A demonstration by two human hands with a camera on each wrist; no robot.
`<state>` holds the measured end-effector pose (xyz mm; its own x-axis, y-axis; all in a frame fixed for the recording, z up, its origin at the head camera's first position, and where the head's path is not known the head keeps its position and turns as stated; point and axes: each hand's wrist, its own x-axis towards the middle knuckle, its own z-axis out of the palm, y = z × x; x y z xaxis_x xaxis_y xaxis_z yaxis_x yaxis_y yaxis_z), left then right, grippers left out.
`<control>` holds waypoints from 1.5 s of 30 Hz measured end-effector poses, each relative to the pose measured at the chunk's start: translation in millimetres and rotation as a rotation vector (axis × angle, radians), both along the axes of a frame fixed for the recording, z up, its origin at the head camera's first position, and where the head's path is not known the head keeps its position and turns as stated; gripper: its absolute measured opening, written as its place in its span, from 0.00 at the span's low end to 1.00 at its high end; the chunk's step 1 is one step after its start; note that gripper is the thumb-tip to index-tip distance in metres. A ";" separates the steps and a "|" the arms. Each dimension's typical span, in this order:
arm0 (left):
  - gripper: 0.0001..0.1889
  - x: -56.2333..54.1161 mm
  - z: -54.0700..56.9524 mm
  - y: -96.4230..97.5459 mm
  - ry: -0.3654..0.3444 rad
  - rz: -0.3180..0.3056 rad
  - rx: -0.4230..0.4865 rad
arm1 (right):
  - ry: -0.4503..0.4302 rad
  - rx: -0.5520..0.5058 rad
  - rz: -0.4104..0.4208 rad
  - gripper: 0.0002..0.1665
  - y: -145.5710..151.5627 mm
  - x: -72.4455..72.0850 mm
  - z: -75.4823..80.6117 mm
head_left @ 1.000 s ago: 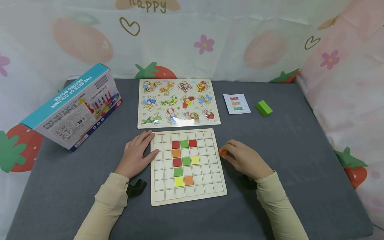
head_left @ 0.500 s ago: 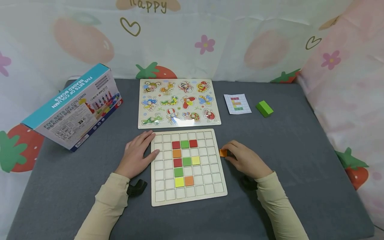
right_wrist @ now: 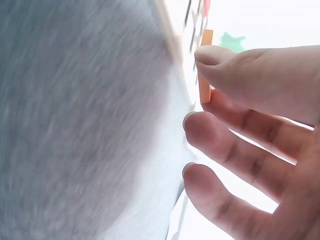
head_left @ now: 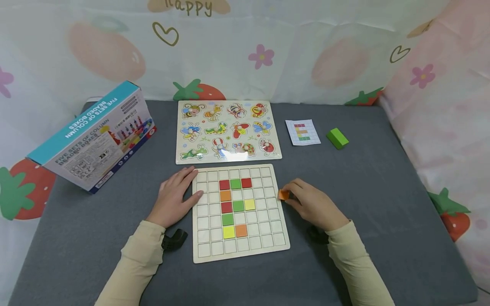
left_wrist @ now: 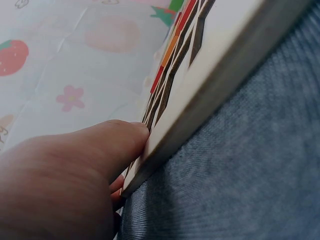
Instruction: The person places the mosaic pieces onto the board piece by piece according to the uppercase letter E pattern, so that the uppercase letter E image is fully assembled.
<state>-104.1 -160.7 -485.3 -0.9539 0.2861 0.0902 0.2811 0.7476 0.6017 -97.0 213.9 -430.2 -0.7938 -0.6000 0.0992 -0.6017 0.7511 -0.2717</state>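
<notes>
Beside the right edge of a wooden grid board (head_left: pixel 268 227), my right hand (head_left: pixel 314 205) pinches an orange square tile (head_left: pixel 283 194) between thumb and finger. The right wrist view shows this tile (right_wrist: pixel 205 86) on edge under the thumb, with two other fingers bent free of it. My left hand (head_left: pixel 173 199) rests at the board's upper left edge, its thumb (left_wrist: pixel 131 137) lying on the edge in the left wrist view. Red, green, orange and yellow tiles sit in the board's cells, among them a green tile (head_left: pixel 227 219) and a yellow tile (head_left: pixel 229 232).
Behind the board lies an insect picture puzzle (head_left: pixel 228 142). To its right are a pattern card (head_left: pixel 311 135) with coloured squares and a green block (head_left: pixel 337 138). A cardboard box (head_left: pixel 95 140) stands at the left, and a printed cloth backs the table.
The orange tile turns slightly in my right fingers, lying flatter half a second ago and now tilted. My left hand and the board keep their places.
</notes>
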 end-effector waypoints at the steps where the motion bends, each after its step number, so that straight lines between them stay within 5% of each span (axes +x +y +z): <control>1: 0.34 0.1 0.0 -0.1 0.000 0.000 0.001 | 0.001 -0.002 0.010 0.17 -2.0 1.4 1.3; 10: 0.34 0.4 -0.3 -0.2 -0.004 0.000 0.004 | -0.065 -0.056 0.129 0.13 -22.5 17.3 12.2; 20: 0.34 -0.2 0.2 -0.3 -0.004 -0.001 0.001 | -0.112 -0.105 0.282 0.10 -40.7 33.4 3.8; 45: 0.34 -0.8 -1.3 -0.4 -0.002 -0.001 -0.003 | -0.069 -0.012 0.296 0.09 -57.4 41.5 -5.2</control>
<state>-104.9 -161.1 -486.6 -0.9537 0.2876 0.0877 0.2810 0.7489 0.6002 -55.4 156.5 -435.4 -0.5897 -0.8054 0.0596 -0.7739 0.5425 -0.3267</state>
